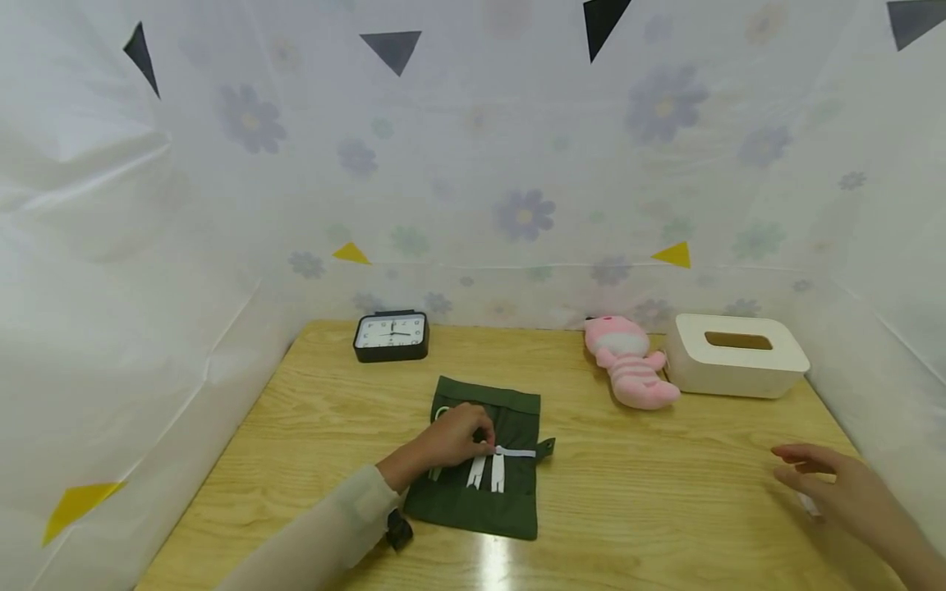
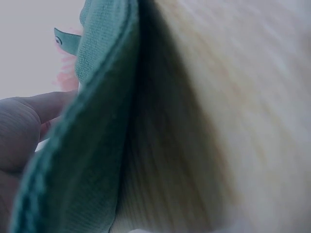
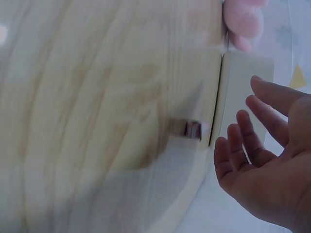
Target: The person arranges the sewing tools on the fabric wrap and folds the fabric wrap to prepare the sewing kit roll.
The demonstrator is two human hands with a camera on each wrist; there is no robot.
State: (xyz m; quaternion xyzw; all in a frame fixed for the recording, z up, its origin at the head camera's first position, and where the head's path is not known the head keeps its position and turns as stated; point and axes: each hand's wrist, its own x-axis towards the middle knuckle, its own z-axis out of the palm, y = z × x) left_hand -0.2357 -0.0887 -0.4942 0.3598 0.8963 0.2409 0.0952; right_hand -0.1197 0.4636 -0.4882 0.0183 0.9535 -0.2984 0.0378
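Observation:
A dark green cloth tool roll (image 1: 513, 513) lies spread on the table. Over its upper middle, my left hand (image 1: 461, 433) has thumb and forefinger pinching the left end of a white strap (image 1: 517, 452) that runs across the cloth. Two white notched pieces (image 1: 498, 474) hang below the strap; a pale green ring handle (image 1: 441, 412) shows beside the hand. In the left wrist view the cloth edge (image 2: 92, 97) partly hides the fingers. At far right my right hand (image 3: 277, 145) hovers, fingers loosely bent and apart, near a small whitish object (image 3: 193, 130), blurred, on the table.
A black-framed clock (image 1: 391, 335) stands at the back left. Behind, to the right, a pink plush toy (image 1: 631, 369) leans by a white tissue box (image 1: 732, 365). A small black object (image 1: 399, 531) lies by the left sleeve. White sheeting surrounds the wooden table (image 1: 628, 509).

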